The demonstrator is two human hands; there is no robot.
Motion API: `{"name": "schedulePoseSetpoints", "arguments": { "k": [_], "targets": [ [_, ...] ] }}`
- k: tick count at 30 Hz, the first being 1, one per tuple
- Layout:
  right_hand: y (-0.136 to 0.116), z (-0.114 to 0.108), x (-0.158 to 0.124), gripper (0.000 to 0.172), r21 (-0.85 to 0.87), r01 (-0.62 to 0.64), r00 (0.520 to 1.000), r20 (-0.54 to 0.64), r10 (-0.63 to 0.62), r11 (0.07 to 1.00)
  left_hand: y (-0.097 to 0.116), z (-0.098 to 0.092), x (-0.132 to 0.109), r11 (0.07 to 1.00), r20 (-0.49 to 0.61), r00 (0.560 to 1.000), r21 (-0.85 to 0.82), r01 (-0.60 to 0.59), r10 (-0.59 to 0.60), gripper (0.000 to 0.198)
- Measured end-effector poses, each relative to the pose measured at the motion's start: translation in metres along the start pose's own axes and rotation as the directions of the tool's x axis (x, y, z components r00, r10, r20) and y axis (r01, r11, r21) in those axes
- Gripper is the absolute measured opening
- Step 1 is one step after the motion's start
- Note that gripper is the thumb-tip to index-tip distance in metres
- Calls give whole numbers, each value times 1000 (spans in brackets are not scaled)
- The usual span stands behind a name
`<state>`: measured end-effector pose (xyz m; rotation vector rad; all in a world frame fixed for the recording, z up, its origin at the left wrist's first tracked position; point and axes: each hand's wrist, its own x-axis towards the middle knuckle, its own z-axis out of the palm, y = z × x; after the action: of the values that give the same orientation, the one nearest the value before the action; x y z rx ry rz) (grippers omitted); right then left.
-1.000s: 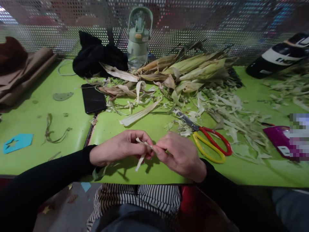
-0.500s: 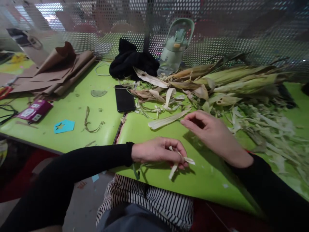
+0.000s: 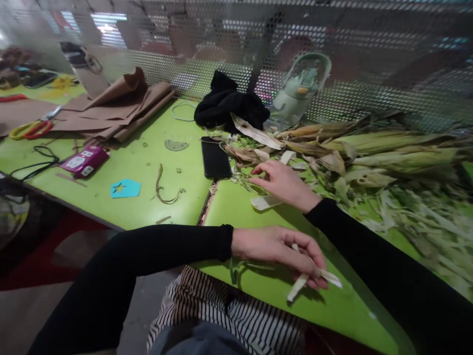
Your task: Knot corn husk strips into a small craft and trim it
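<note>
My left hand (image 3: pixel 283 250), low over the green table (image 3: pixel 177 207), pinches pale corn husk strips (image 3: pixel 298 287) that cross and stick out past its fingertips. Farther forward, my right hand (image 3: pixel 283 183) hovers with thumb and fingers apart and nothing visible between them. Beneath it lies a flat pale husk piece (image 3: pixel 265 202), partly covered by the hand. Curled husk scraps (image 3: pixel 242 178) are close to its fingertips. Whole corn husks (image 3: pixel 402 153) are heaped behind and to the right, with shredded husk (image 3: pixel 436 231) spread beside the right forearm.
A black phone (image 3: pixel 216 158) lies near the table seam. Behind it are a black cloth (image 3: pixel 231 106) and a green bottle (image 3: pixel 293 101). Brown paper (image 3: pixel 121 111), scissors (image 3: pixel 37 127), a purple box (image 3: pixel 86 160) and a blue card (image 3: pixel 125 188) occupy the left. A perforated screen (image 3: pixel 177 44) borders the back.
My right hand has moved left and forward, over the flat husk piece and toward the scraps by the phone. My left hand keeps its husk strips. The view has shifted, moving the scene rightward.
</note>
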<state>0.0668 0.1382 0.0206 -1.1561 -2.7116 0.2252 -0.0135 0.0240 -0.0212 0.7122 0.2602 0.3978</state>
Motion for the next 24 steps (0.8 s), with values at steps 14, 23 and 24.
{"name": "schedulePoseSetpoints", "arguments": {
  "k": [14, 23, 24],
  "targets": [
    [-42, -12, 11, 25, -342, 69, 991, 134, -24, 937, 0, 1, 5, 982, 298, 939, 124, 139, -170, 6],
    [2, -23, -12, 22, -424, -68, 930, 300, 210, 903, 1, -2, 4, 982, 259, 950, 123, 146, -174, 7],
    [3, -28, -17, 21, -431, -84, 921, 310, 235, 898, 1, -2, 4, 981, 250, 952, 121, 151, -178, 8]
  ]
}}
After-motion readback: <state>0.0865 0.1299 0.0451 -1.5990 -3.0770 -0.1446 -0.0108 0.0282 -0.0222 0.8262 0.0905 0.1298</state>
